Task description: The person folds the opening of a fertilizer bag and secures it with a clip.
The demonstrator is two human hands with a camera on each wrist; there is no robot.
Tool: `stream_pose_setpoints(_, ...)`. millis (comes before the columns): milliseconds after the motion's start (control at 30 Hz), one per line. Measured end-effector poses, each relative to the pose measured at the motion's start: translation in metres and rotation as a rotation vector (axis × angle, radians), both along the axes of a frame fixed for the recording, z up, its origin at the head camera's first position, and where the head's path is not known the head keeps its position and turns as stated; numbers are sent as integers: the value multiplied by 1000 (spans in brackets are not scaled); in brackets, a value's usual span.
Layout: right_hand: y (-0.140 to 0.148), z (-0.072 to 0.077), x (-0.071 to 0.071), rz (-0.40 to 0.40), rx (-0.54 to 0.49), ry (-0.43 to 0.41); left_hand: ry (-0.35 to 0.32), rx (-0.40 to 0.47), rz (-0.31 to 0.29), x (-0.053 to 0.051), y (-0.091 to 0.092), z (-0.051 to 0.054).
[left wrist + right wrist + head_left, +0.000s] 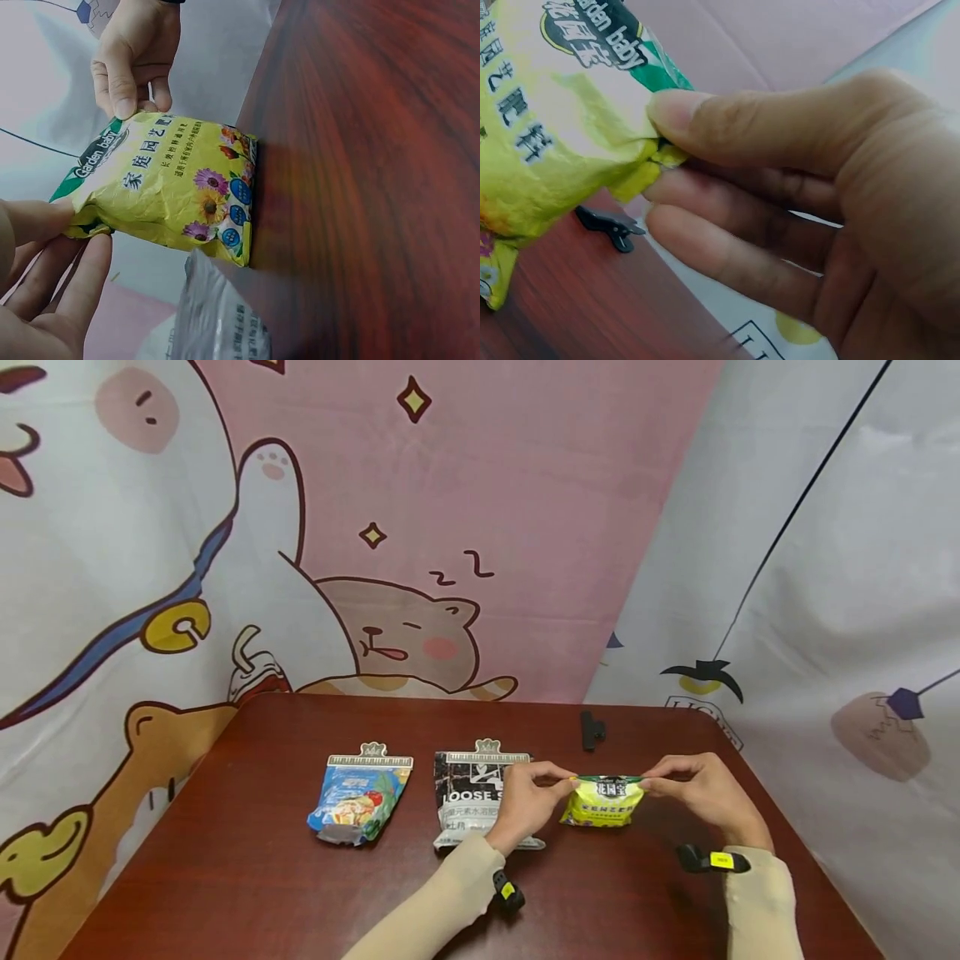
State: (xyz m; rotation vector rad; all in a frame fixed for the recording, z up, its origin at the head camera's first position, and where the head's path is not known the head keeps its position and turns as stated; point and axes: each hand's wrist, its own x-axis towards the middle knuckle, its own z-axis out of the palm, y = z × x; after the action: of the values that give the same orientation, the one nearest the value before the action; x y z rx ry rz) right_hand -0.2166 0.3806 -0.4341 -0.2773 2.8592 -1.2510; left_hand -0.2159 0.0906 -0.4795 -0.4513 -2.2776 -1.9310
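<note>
A yellow-green fertilizer bag [602, 803] with a dark green top edge stands upright on the table at the right. My left hand [527, 797] pinches its upper left corner between thumb and fingers. At the opposite top corner, my right hand [708, 793] pinches the bag, and the right wrist view shows the thumb [727, 120] pressed over the folded edge. Flowers and dark lettering on the bag's front [165, 180] face the left wrist view. Behind the bag lies a black clip [588, 732], apart from both hands.
Left of my left hand lies a black-and-white bag [468, 810] with a metal clip [487, 752] along its top; my hand hides part of it. Farther left is a blue food bag [356, 806] with a similar clip [371, 757]. A printed cloth [525, 527] hangs behind the table [247, 860].
</note>
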Motion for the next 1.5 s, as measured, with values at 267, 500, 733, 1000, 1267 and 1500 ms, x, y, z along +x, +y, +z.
stream_pose_setpoints(267, 1, 9, 1, 10, 64, -59, 12, 9, -58, 0, -2, 1)
stream_pose_setpoints(500, -5, 11, -2, -39, 75, -42, 21, 9, -58, -2, -1, 0)
stream_pose_setpoints(733, -9, 10, -15, -28, 8, -37, 16, 7, -65, -3, -2, -1)
stream_pose_setpoints(1000, -7, 6, -40, -8, 24, -72, -2, -2, -80, -2, -2, -2)
stream_pose_setpoints(1267, 0, 4, -64, 40, 192, -42, 7, 2, -75, -3, -2, -1)
stream_pose_setpoints(1500, 5, -5, -86, 81, 227, -54, 14, 14, -65, -3, 0, -2)
